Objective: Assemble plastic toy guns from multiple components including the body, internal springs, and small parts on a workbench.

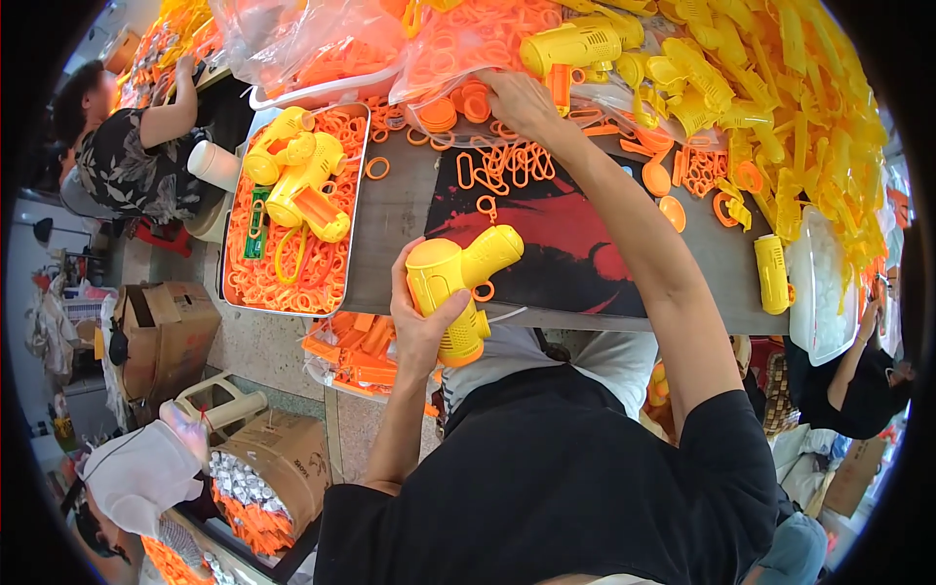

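My left hand (419, 327) is wrapped round a yellow hair-dryer-shaped plastic casing (448, 283), held tilted above the near edge of the table. The casing has a rounded head, a short barrel pointing up to the right, and an orange part low down. Out at the far side of the table, my right hand (522, 105) reaches to a clear plastic bag (468, 44) of orange parts, beside orange discs (439, 115). Its fingertips are partly hidden there. Between the hands, orange oval links (502, 166) lie on a black and red mat (556, 229).
A metal tray (359, 219) at left holds orange rings and several yellow casings. Yellow parts (751, 88) heap high at back right, near a white tub (819, 302). Another yellow casing (770, 273) stands at the right edge. Other people sit at left and right; cardboard boxes (166, 331) stand on the floor.
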`<state>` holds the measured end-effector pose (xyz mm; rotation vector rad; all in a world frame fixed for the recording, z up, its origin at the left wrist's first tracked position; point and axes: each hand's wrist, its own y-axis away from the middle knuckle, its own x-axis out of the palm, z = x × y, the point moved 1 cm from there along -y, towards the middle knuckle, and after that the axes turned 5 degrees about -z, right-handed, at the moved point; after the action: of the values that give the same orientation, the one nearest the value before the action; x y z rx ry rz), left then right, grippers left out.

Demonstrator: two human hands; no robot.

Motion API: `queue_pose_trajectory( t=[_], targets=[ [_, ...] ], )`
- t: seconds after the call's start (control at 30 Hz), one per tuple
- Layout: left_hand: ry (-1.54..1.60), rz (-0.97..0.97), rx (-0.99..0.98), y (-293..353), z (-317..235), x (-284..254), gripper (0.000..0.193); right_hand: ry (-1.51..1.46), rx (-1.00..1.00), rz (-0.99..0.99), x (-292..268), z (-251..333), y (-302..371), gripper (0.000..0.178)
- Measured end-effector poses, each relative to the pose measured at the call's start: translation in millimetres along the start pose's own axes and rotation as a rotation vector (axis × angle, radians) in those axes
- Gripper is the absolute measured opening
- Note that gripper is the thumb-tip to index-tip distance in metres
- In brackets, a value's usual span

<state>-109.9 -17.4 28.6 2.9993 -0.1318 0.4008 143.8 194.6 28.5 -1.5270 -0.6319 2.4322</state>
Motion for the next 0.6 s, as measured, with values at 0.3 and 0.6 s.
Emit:
queue_pose_trajectory(
  t=[0.3, 0.6],
  targets=[
    [-0.006, -0.019, -0.031, 6, 3, -1, 0.076, 0.222, -0.078, 0.140, 26, 17, 21, 0.036],
    [-0.043, -0.056, 0.059, 14, -4, 0, 0.076, -0.075, -0.212, 0.165, -36, 8, 39, 0.027]
  ],
)
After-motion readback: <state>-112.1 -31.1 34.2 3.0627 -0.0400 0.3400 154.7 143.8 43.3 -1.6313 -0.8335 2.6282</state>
